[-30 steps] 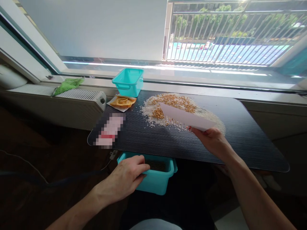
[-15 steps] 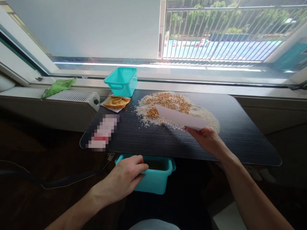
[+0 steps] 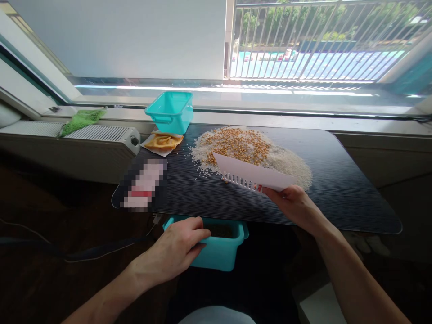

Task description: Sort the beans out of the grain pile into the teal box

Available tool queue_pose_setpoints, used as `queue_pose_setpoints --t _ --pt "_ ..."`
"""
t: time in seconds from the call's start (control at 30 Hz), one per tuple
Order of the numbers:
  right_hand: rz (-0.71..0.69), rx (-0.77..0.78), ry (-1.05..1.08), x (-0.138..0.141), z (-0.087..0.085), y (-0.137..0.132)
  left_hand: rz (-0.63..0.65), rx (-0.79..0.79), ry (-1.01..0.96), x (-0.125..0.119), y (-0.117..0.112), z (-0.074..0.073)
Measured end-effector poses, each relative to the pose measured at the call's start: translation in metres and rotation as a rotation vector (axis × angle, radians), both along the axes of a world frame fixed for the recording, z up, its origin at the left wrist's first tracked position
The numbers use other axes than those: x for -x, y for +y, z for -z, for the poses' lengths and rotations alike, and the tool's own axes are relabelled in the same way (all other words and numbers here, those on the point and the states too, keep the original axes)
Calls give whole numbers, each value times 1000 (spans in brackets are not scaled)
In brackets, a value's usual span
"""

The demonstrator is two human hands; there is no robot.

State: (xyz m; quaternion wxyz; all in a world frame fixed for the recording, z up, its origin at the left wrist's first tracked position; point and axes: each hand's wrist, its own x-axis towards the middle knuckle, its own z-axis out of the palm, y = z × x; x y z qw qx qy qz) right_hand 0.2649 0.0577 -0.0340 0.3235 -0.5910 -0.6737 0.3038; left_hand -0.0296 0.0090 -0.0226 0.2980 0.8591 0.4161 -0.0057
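My right hand is closed on a pale card with a row of slots cut along its lower edge. The card tilts over the near side of a pile of white rice-like grains mixed with round golden peas or beans. A few golden ones show beneath the slotted edge. Below the front edge of the dark table, my left hand grips the rim of a turquoise plastic bin. Dark contents lie in that bin, too dim to make out.
Another turquoise bin stands at the table's back left. In front of it, a folded yellow-orange item lies on white paper. A blurred-out flat object is at the left end. A green cloth hangs over the radiator by the window.
The slotted card has moved slightly towards me and to the left, off the golden peas or beans it was touching. My left hand keeps its hold on the bin's rim.
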Motion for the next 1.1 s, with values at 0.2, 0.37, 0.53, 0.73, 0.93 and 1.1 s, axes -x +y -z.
queue_pose_setpoints --t 0.2,0.37,0.53,0.73,0.93,1.1 --pt "15 33 78 -3 5 -13 11 2 -10 -3 1 1" --pt "-162 127 171 1 1 -27 12 -1 -18 0 0 2" --pt "-216 157 240 4 -1 -22 -2 -19 -36 6 -1 2" --pt "-54 31 198 25 6 12 -7 -27 -4 9 -1 0" --pt "-52 5 34 36 14 25 -18 -29 27 12 -2 -4" --pt "-71 14 72 35 9 22 -26 -28 29 15 0 -5"
